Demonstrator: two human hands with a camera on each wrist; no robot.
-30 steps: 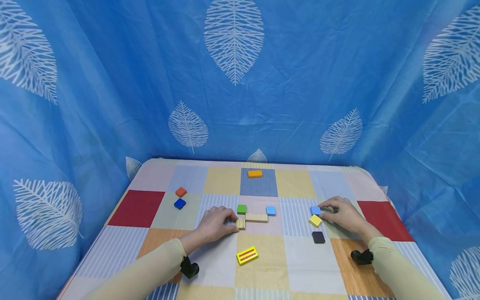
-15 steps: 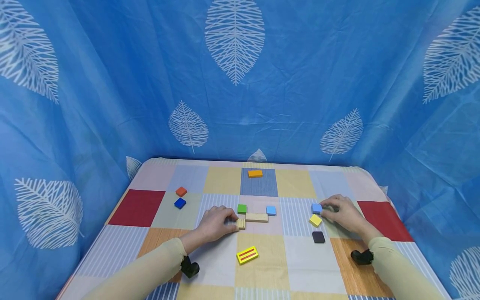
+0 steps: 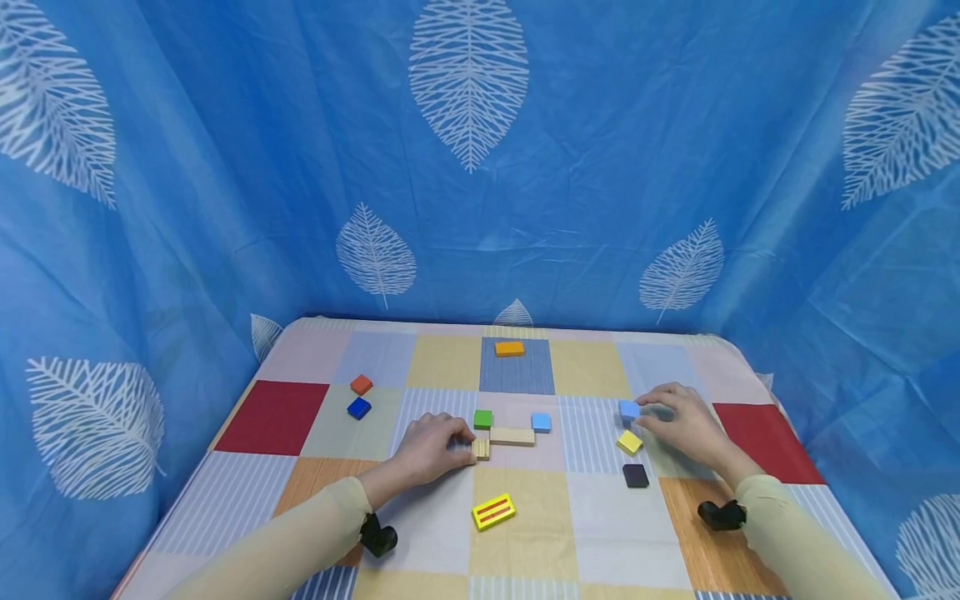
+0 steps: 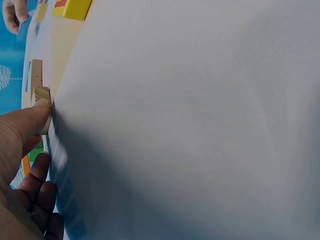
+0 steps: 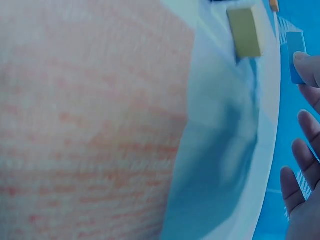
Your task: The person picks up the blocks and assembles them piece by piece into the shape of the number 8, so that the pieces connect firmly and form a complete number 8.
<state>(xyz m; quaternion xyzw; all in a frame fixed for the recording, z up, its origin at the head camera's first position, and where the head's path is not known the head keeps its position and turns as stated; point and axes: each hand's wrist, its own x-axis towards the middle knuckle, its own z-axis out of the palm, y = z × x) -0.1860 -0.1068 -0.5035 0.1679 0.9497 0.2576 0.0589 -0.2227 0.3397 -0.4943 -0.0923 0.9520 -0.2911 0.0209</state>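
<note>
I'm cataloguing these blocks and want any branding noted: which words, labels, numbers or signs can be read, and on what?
None: no word, label, brand, number or sign is readable.
The small striped pale-wood block in the left hand shows only lines.
The yellow rectangular block has red bars, no legible letters.
The small mid-blue block in the right hand looks plain.
The blue fabric curtain bears white leaf prints.

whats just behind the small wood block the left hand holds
A green block sits behind the small wood block, a long wood block at back right; whatever the left hand covers is hidden.
</note>
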